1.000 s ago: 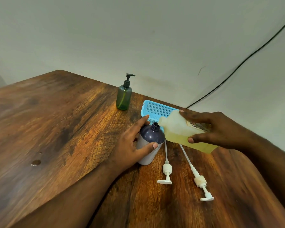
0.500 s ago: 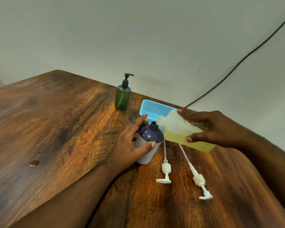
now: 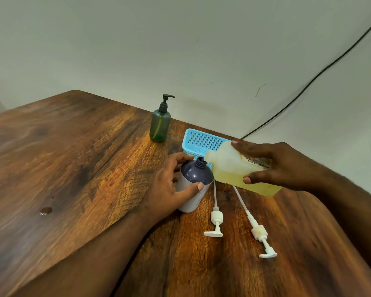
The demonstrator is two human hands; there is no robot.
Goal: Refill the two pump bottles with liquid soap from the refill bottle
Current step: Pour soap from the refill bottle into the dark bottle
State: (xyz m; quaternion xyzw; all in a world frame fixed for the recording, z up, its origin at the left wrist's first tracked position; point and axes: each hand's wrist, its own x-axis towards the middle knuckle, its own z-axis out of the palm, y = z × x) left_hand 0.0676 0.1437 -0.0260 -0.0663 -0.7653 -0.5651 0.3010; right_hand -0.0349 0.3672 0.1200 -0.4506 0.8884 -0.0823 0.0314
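A dark purple bottle (image 3: 196,175) with a pale label stands uncapped near the table's middle. My left hand (image 3: 170,185) grips its side, thumb across the front. In my right hand (image 3: 274,166) I hold the translucent refill bottle (image 3: 229,168), tipped on its side with yellow soap pooled along its lower wall. Its mouth sits right at the purple bottle's open neck. Two white pump heads lie on the wood in front: one (image 3: 215,219) straight ahead, the other (image 3: 258,231) to its right. A green pump bottle (image 3: 160,125) with a black pump stands farther back.
A light blue perforated basket (image 3: 201,142) lies behind the purple bottle, near the wall. A black cable (image 3: 308,82) runs up the wall at right. Small wet drops (image 3: 45,210) mark the wooden table (image 3: 73,168) at left.
Both hands and both bottles keep the same pose. Only the view has shifted slightly.
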